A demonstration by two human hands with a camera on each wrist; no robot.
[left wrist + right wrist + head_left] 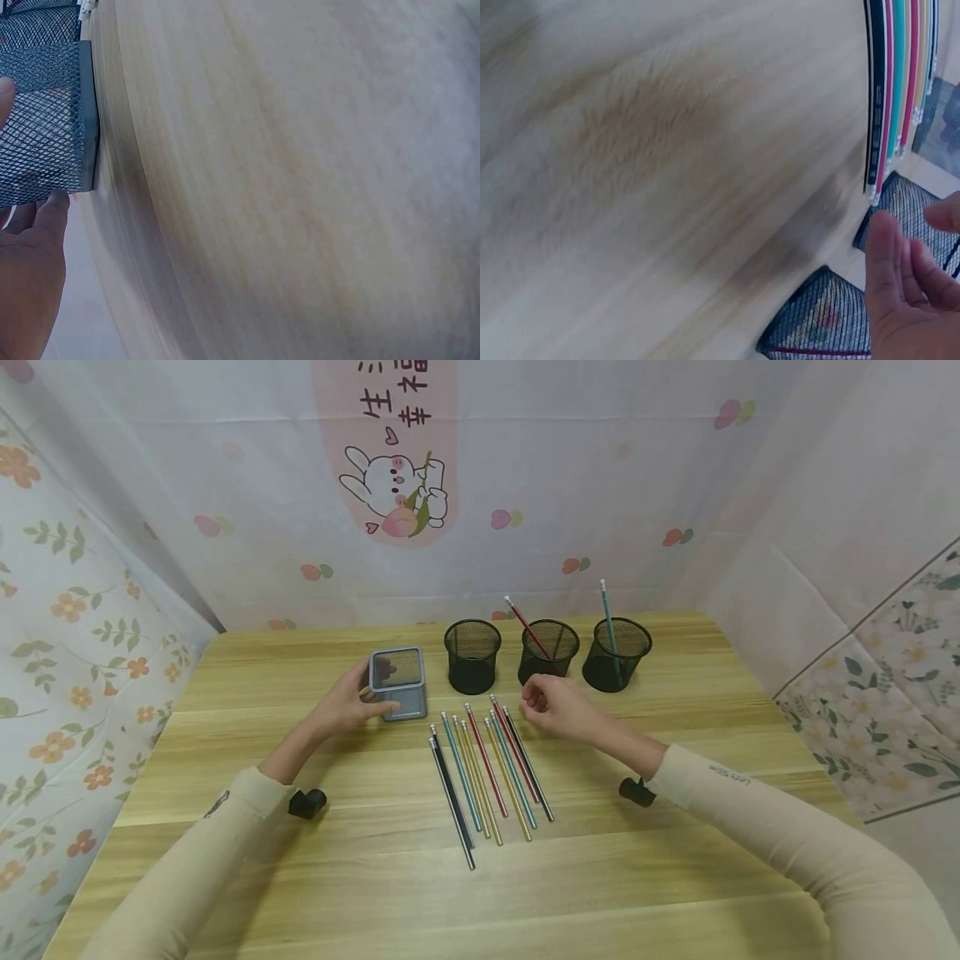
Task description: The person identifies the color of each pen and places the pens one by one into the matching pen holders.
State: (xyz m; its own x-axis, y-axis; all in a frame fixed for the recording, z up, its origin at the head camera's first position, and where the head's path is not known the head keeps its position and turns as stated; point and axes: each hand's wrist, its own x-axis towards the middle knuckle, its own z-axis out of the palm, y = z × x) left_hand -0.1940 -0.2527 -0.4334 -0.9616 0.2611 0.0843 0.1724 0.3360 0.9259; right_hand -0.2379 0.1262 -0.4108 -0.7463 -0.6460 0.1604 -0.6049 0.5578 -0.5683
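- Left hand (347, 700) grips the grey mesh holder (408, 695), thumb on its near face; it looks light and stiff, though a hard squeeze might dent it.
- Right hand (558, 706) holds nothing, fingers loosely bent, thumb apart; it hovers near the pencils' (486, 760) eraser ends.
- Pencils lie fanned on the table (637, 877); likely light, rigid, prone to roll; best pinched just below the eraser.
- Black mesh cups (472, 675) stand beyond; two bear a pencil each.
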